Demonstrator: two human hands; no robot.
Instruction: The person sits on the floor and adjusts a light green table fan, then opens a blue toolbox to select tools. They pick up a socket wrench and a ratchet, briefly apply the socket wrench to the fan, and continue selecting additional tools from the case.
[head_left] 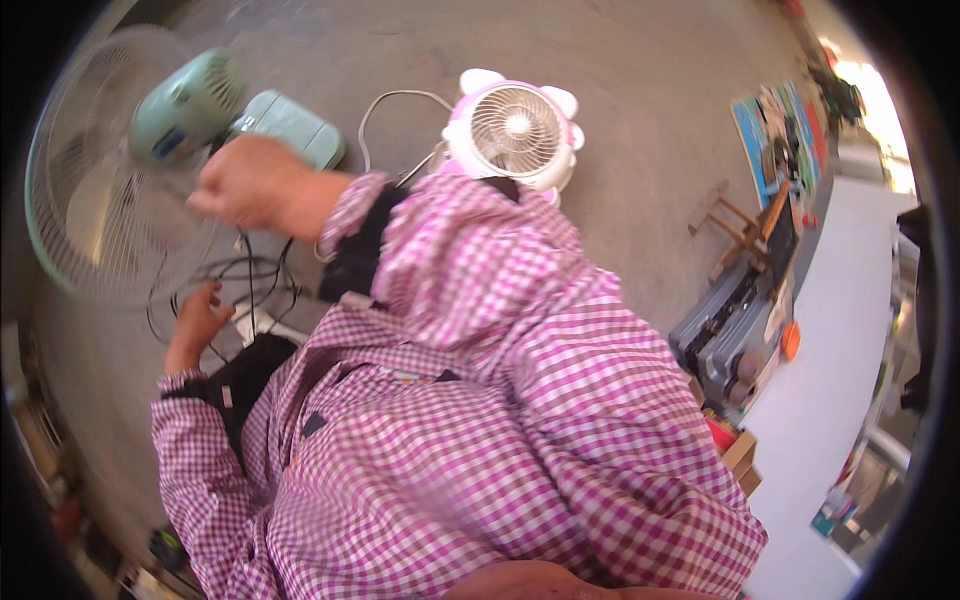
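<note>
A pale green fan (185, 105) with a round wire guard lies or leans at the upper left, its box-shaped base (300, 130) beside the motor housing. My right hand (250, 185) reaches across in front of this fan, just below the motor housing. Its fingers are curled closed, and whatever they may hold is hidden. Lower down, my left hand (200, 320) is below the guard with thumb and fingers apart. Dark cables (250, 270) loop beside it, near a white power strip (265, 322) partly covered by my clothing.
A pink and white fan (518, 125) with rounded ears stands on the grey floor beyond my right arm, its pale cord (385, 97) trailing left. To the right are a small wooden stool (735, 235), a grey case (715, 320) and a long white table (840, 290).
</note>
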